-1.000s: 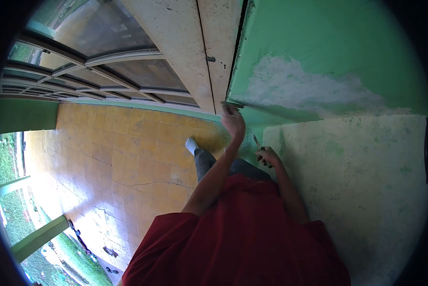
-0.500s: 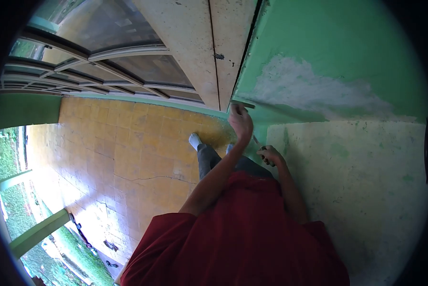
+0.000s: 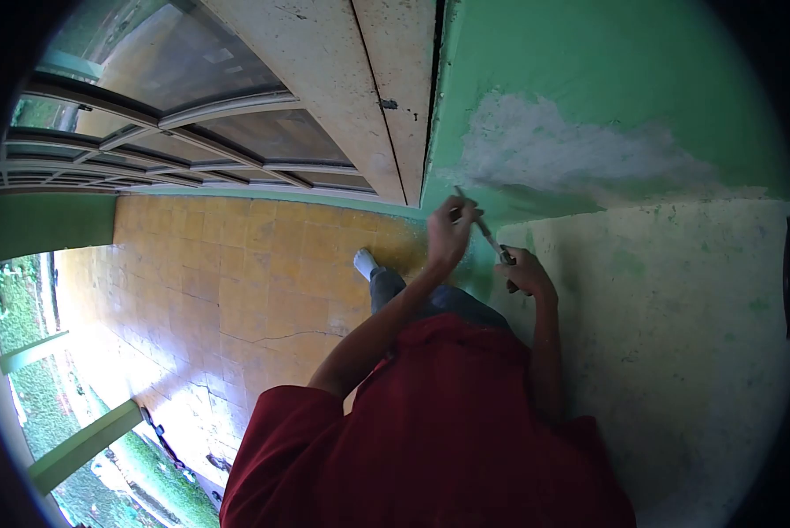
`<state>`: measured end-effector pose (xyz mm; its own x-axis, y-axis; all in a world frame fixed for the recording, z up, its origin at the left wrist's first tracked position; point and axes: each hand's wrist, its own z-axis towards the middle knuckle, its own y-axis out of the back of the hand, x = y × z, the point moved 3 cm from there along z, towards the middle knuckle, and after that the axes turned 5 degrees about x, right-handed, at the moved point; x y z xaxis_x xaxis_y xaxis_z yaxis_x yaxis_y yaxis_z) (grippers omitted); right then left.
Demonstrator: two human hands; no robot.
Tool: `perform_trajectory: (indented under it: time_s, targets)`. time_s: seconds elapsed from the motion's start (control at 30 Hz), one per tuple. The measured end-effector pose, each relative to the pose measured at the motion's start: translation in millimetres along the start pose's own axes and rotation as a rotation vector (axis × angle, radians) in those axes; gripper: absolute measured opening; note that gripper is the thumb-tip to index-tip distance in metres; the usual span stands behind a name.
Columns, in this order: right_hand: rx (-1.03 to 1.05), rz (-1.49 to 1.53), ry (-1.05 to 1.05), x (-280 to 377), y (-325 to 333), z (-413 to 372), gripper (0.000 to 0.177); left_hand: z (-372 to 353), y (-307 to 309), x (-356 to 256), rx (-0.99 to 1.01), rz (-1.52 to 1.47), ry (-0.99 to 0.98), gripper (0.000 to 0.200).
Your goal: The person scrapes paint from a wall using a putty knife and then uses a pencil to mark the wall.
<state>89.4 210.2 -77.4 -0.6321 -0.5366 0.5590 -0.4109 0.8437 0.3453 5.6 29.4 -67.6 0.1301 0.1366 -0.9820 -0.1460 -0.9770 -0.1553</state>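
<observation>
My left hand (image 3: 448,236) is raised near the wall corner, its fingers closed on a thin, flat scraper blade (image 3: 459,191) whose end sticks out above the knuckles. My right hand (image 3: 530,271) is wrapped round the dark handle of a putty knife (image 3: 492,239). The knife's narrow blade slants up and left to my left hand, where the two tools meet or nearly meet. Fingers hide the exact contact. Behind both hands, the green wall (image 3: 606,53) carries a rough whitish patch (image 3: 553,145).
Left of the wall stands a pale door frame (image 3: 342,88) with glazed panels (image 3: 271,132). A pale lower wall section (image 3: 659,308) runs close on my right. Yellow floor tiles (image 3: 236,273) lie below, with a foot (image 3: 365,260) on them. Green posts (image 3: 87,444) border the grass.
My right hand has moved up and to the right, bringing the putty knife's blade to my left hand. The left-hand blade has turned from nearly level to steeply slanted. The view has shifted slightly.
</observation>
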Motion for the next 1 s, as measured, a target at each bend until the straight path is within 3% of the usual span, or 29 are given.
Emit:
perform_trajectory:
  time_s: [0.1, 0.17, 0.4, 0.47, 0.57, 0.6, 0.67, 0.8, 0.87, 1.0]
  targets:
    - [0.067, 0.108, 0.127, 42, 15, -32, 0.061, -12, 52, -5, -0.051, -0.125, 0.173, 0.021]
    - [0.171, 0.202, 0.313, 74, 16, -49, 0.06, -20, 75, -3, -0.192, -0.26, 0.307, 0.022]
    - [-0.002, 0.367, 0.333, 123, 11, -68, 0.055, -26, 71, -17, -0.139, -0.251, 0.317, 0.023]
    - [-0.018, 0.408, 0.314, 122, 11, -66, 0.054, -26, 59, -26, -0.023, -0.008, 0.185, 0.026]
    - [-0.017, 0.432, 0.298, 129, 7, -68, 0.053, -19, 53, -16, -0.022, 0.235, 0.049, 0.028]
    - [-0.013, 0.428, 0.298, 130, 6, -68, 0.053, -17, 51, -28, -0.027, 0.233, 0.049, 0.028]
    - [-0.019, 0.477, 0.304, 128, 4, -70, 0.052, -14, 40, -63, 0.009, 0.513, 0.222, 0.029]
    - [-0.033, 0.475, 0.303, 126, 4, -67, 0.052, -10, 28, -65, -0.025, 0.427, 0.186, 0.032]
    - [-0.051, 0.47, 0.353, 127, 6, -66, 0.051, -10, 15, -74, -0.135, 0.52, -0.361, 0.04]
    - [-0.024, 0.433, 0.294, 129, 5, -61, 0.048, -20, -6, -68, 0.046, 0.351, -0.145, 0.055]
